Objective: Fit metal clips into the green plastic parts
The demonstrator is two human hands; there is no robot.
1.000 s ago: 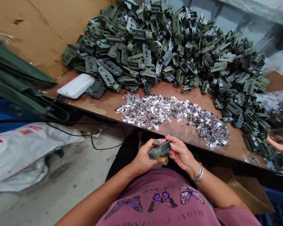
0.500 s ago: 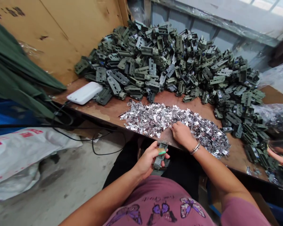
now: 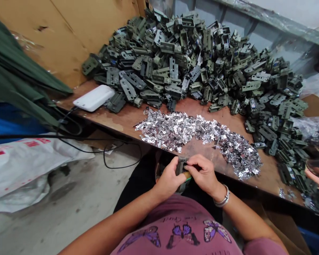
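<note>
Close to my body, just below the table edge, my left hand (image 3: 170, 177) is wrapped round a grey-green slotted part (image 3: 181, 164). My right hand (image 3: 202, 173), with a bracelet at the wrist, is at the part's right side, its thumb and fingertips pinched together against it. Whatever is in that pinch is too small to make out. A yellow and green piece (image 3: 187, 175) shows between the hands. Beyond them lies a long heap of small shiny metal pieces (image 3: 175, 129) on the brown table (image 3: 196, 148).
A big pile of grey-green parts (image 3: 172, 67) covers the back and right of the table. At the left edge lies a white device (image 3: 94, 98) with a black cable (image 3: 104, 156). Green cloth (image 3: 21, 71) hangs at the left above a white sack (image 3: 34, 163).
My right hand has left the shiny heap and come back to the part in my left hand. The view has shifted slightly.
</note>
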